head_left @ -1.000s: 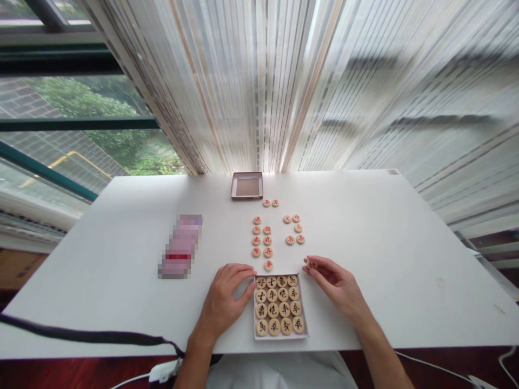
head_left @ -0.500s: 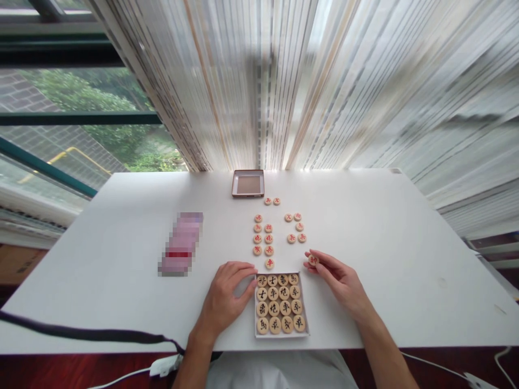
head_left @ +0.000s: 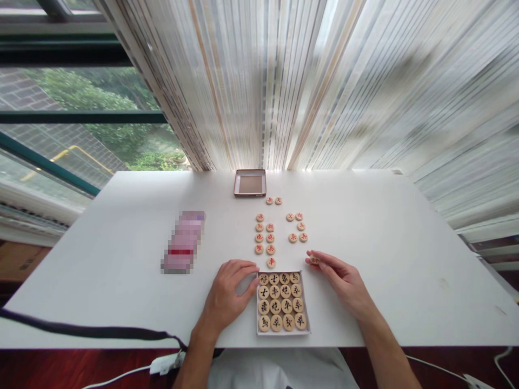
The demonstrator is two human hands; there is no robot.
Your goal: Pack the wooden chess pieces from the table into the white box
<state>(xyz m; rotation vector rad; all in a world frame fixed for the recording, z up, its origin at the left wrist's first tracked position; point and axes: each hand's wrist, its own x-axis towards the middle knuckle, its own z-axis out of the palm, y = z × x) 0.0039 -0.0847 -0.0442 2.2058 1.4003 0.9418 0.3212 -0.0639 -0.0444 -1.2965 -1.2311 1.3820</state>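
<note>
My right hand (head_left: 343,282) pinches a round wooden Chinese chess piece (head_left: 314,260) with a red character between thumb and fingers, just above the table, right of a shallow box. The box (head_left: 284,333) holds rows of pieces with black characters, such as the piece (head_left: 274,292) near its middle. Thumb and fingertips of my left hand (head_left: 231,289) grip the box at its far left corner. Beyond the box, red-character pieces lie in a double column, with one piece (head_left: 271,262) nearest the box. Another group, including a piece (head_left: 301,226), lies to the right.
A box lid (head_left: 250,195) lies inside up at the table's far edge, near two red pieces (head_left: 274,201). On the left is a pixelated pink item (head_left: 183,242). A black strap (head_left: 89,330) crosses the front left of the white table (head_left: 405,259). Curtains (head_left: 259,81) hang behind.
The piece in my right hand has turned, its red face tilting so that the character shows less plainly. Both hands stay nearly in place; the whole view shifts slightly.
</note>
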